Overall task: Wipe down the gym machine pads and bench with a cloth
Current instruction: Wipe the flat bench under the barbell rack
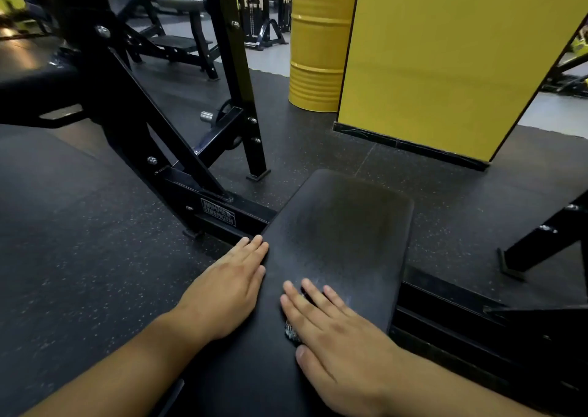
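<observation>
A plate (219,215) on the black machine frame (178,149), just left of the padded seat (343,241), reads "HAMMER STRENGTH" upside down; no other text is legible.

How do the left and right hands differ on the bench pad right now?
The left hand lies along the bench pad's left edge with nothing under it; the right hand lies on top of the pad, pressing a mostly hidden cloth. The left reaches farther forward than the right. Both are flat, fingers straight.
</observation>
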Motion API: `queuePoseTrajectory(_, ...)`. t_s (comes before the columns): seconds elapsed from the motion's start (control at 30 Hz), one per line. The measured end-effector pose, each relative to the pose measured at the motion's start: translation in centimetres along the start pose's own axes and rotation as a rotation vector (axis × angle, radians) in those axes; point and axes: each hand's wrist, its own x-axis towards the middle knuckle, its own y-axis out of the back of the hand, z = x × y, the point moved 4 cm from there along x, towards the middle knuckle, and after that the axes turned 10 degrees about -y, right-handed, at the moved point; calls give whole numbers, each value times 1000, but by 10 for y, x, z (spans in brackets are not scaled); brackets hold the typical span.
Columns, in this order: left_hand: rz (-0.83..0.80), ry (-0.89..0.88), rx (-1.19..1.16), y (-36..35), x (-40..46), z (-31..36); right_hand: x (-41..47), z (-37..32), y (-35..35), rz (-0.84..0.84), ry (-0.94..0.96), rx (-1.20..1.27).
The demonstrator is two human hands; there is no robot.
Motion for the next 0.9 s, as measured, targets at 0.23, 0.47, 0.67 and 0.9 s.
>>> queuePoseTrajectory(0.23, 14, -20, 4, -7, -2, 2, 55, 74, 22, 109, -194, -73)
queuePoseTrajectory(0.47, 17, 13, -56, -8, -5, -1, 97, 128, 36, 113, -412, 39)
queuePoseTrajectory(0.67, 13, 19, -63, -8, -4, -2, 23, 8, -5, 89, -70, 14)
queuePoseTrajectory(0.9, 42, -25, -30, -7, -7, 4, -14, 6, -8, 63, -51, -53)
